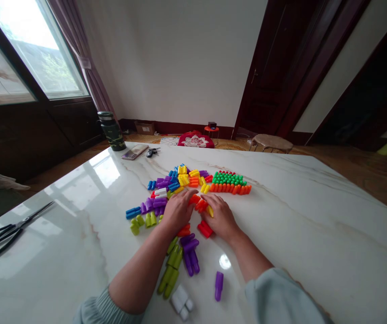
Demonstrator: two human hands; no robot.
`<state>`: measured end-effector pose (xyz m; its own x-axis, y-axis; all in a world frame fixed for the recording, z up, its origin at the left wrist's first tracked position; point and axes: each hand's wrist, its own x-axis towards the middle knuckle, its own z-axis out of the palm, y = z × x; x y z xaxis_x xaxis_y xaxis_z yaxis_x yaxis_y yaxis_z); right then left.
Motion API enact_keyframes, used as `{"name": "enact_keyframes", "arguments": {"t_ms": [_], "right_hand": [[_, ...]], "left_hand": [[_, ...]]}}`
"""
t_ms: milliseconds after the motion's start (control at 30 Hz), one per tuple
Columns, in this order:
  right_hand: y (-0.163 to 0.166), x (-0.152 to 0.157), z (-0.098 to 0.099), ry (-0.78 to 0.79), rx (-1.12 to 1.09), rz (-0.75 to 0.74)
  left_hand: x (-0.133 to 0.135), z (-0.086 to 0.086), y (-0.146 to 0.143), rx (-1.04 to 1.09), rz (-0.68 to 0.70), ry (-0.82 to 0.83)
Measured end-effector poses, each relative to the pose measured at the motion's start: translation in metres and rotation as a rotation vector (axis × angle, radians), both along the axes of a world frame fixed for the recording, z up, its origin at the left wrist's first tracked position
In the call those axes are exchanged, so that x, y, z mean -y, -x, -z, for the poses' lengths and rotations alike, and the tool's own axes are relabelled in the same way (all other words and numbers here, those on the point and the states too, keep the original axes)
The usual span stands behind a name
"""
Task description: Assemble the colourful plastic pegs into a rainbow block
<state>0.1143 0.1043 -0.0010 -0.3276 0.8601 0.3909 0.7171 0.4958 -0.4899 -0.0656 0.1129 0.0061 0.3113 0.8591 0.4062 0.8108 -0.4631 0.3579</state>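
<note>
1. Many coloured plastic pieces [183, 180] lie across the middle of the white marbled desk [298, 216], as I read it on the head camera feed.
2. Left hand [180, 209]: palm down, fingers curved and partly open, fingertips at the orange pieces [200, 205] between the 2 hands. I cannot tell whether it grips them.
3. Right hand [218, 216]: likewise partly open and curved inward beside the same orange pieces, with a yellow piece [210, 211] at its fingers. I cannot confirm a hold.
4. I note a red piece [204, 229] on the desk just beside the right hand, on the near side.
5. Beyond the right hand, a block of rows [229, 178] stands in red, green and orange, the orange row nearest me.
6. Nearer than the left hand I record purple pieces [190, 256], lime green pieces [170, 272] and a white piece [182, 302]; 1 single purple piece [218, 286] lies apart to their right.
7. Scissors [14, 234] with black handles lie well apart at the left.
8. Far left side: camouflage bottle [112, 131] upright, phone [135, 151] lying flat, keys [153, 152] near it.
</note>
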Motion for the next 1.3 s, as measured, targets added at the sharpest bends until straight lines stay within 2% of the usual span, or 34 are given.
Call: {"name": "enact_keyframes", "arguments": {"t_ms": [267,400,533,667,800,867,967,1100,1200,1300], "right_hand": [[-0.001,0.001,-0.003,-0.055,0.093,0.032],[0.0,0.002,-0.006,-0.114,-0.004,0.082],[-0.004,0.001,-0.008,-0.18,-0.333,0.208],[-0.017,-0.007,-0.008,-0.081,-0.748,0.394],[-0.026,-0.014,-0.007,0.061,-1.127,0.361],[-0.026,-0.015,-0.007,0.091,-1.223,0.316],[-0.026,-0.015,-0.008,0.062,-1.128,0.343],[-0.031,-0.018,-0.003,0.012,-0.764,0.448],[-0.035,-0.024,0.007,0.046,-0.625,0.426],[-0.035,-0.029,0.015,0.073,-0.589,0.376]], "left_hand": [[0.002,0.002,0.0,0.069,-0.042,0.001],[0.0,0.001,0.0,0.103,0.0,-0.019],[-0.001,0.002,0.0,0.178,-0.029,-0.052],[-0.002,0.005,0.0,0.176,-0.007,-0.064],[-0.002,0.006,0.001,0.149,0.006,-0.076],[-0.002,0.007,0.001,0.145,0.003,-0.076],[-0.001,0.006,0.0,0.147,0.006,-0.075],[0.0,0.004,-0.001,0.146,0.011,-0.059],[0.0,0.002,-0.001,0.146,0.011,-0.05],[0.0,0.001,-0.001,0.149,0.014,-0.048]]}}
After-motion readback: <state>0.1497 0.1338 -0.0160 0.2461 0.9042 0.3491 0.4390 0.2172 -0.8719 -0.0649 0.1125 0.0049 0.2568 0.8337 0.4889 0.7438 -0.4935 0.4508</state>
